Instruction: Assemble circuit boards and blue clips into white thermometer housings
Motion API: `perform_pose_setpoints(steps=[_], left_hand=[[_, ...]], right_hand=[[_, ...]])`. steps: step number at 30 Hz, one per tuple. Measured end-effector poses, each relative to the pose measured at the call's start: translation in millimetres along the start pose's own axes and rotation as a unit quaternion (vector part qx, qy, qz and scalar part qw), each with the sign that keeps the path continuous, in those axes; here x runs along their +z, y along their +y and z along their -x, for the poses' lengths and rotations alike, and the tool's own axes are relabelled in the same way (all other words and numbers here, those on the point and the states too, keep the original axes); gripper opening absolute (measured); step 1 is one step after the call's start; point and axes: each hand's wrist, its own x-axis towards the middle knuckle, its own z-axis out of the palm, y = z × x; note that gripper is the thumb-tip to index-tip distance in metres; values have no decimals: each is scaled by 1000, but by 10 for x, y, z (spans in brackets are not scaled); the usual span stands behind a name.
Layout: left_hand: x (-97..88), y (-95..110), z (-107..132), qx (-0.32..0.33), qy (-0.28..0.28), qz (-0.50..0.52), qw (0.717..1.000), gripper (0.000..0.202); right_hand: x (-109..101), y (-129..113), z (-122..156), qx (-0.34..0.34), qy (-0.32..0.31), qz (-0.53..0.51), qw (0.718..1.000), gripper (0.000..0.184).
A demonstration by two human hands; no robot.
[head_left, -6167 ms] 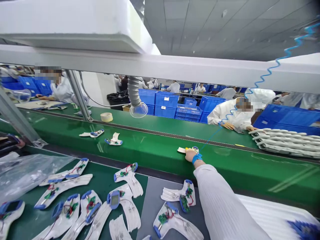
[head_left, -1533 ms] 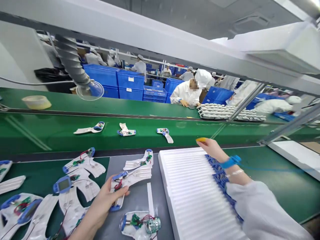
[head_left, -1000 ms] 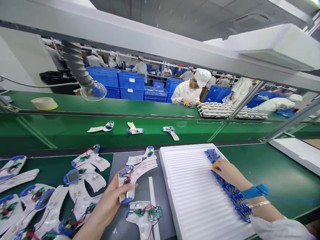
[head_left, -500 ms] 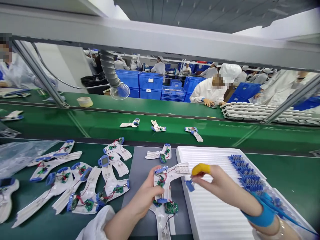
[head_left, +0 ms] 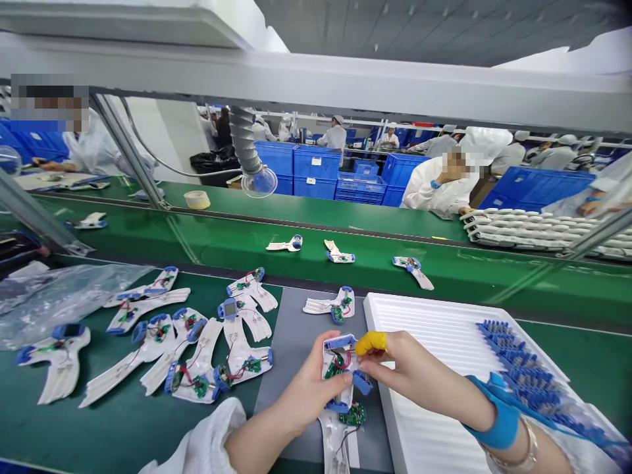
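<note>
My left hand (head_left: 309,388) is closed round a white pistol-shaped shell half (head_left: 338,368) with a blue end, red wires and a green board inside, held over the grey mat (head_left: 296,336). My right hand (head_left: 409,372), with a yellow finger cot (head_left: 371,342) on the forefinger and a blue wrist strap (head_left: 496,415), pinches a small blue part (head_left: 362,383) against the shell's lower right edge. A second open shell (head_left: 336,431) lies on the mat just below the hands.
A white ribbed foam tray (head_left: 434,329) with rows of small blue parts (head_left: 523,368) sits at right. Several open shells (head_left: 187,342) and a plastic bag (head_left: 64,296) lie at left. The green conveyor (head_left: 237,247) carries three shells. People in white coats work beyond it.
My right hand took a small blue part from the tray's row and brought it left to the shell. My left hand lifted that shell off the mat and drew it nearer.
</note>
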Motion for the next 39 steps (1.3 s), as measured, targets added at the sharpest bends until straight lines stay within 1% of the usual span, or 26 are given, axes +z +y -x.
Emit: perform_pose_setpoints(steps=[1, 3, 5, 7, 10, 13, 18, 20, 23, 26, 29, 30, 31, 32, 33, 34, 35, 36, 37, 38, 39], left_hand=[[6, 7, -3, 3, 9, 1, 1000, 68], [19, 25, -8, 18, 32, 16, 999, 66], [32, 36, -14, 35, 57, 36, 997, 64], [41, 34, -20, 40, 66, 47, 996, 64], [39, 10, -26, 42, 60, 37, 997, 64], [27, -17, -37, 52, 71, 7, 996, 60], [14, -30, -64, 64, 77, -62, 993, 53], [16, -31, -70, 65, 79, -75, 992, 52], [30, -32, -75, 61, 85, -62, 993, 52], [50, -13, -88, 66, 109, -48, 991, 52], [54, 30, -116, 82, 137, -52, 986, 50], [48, 43, -127, 85, 137, -56, 985, 50], [38, 52, -137, 87, 133, -65, 985, 49], [23, 57, -148, 87, 126, -79, 985, 49], [1, 58, -161, 84, 117, -98, 985, 49], [-28, 60, -176, 80, 108, -118, 984, 50], [-69, 68, -199, 74, 97, -141, 982, 53], [-123, 88, -234, 68, 89, -164, 980, 58], [-194, 129, -285, 63, 83, -187, 977, 65], [-283, 194, -357, 59, 79, -218, 971, 72], [-388, 286, -456, 57, 79, -254, 962, 78]], right_hand=[[24, -6, 8, 6, 22, 16, 1000, 13], [94, -8, 25, 25, 56, 59, 996, 23], [181, 4, 41, 33, 68, 107, 991, 30], [259, 26, 52, 23, 71, 149, 986, 26], [326, 66, 56, -8, 85, 198, 976, 20], [347, 108, 52, -41, 107, 250, 961, 19], [368, 159, 39, -96, 132, 329, 930, 10], [389, 176, 38, -116, 143, 349, 919, 12], [435, 205, 42, -137, 150, 371, 906, 19], [447, 225, 42, -159, 169, 387, 892, 20], [343, 230, 21, -188, 199, 366, 889, 16], [282, 236, 5, -192, 217, 342, 894, 20], [213, 248, -19, -186, 235, 308, 903, 28], [141, 272, -54, -167, 244, 265, 918, 35], [68, 311, -101, -132, 228, 211, 941, 39], [-3, 371, -162, -86, 190, 152, 966, 39], [-72, 455, -238, -36, 140, 98, 985, 36], [-142, 568, -327, 11, 91, 54, 994, 31], [-216, 709, -425, 51, 62, 27, 996, 28], [-297, 879, -527, 88, 62, 19, 994, 28], [-388, 1072, -626, 122, 91, 24, 988, 29]])
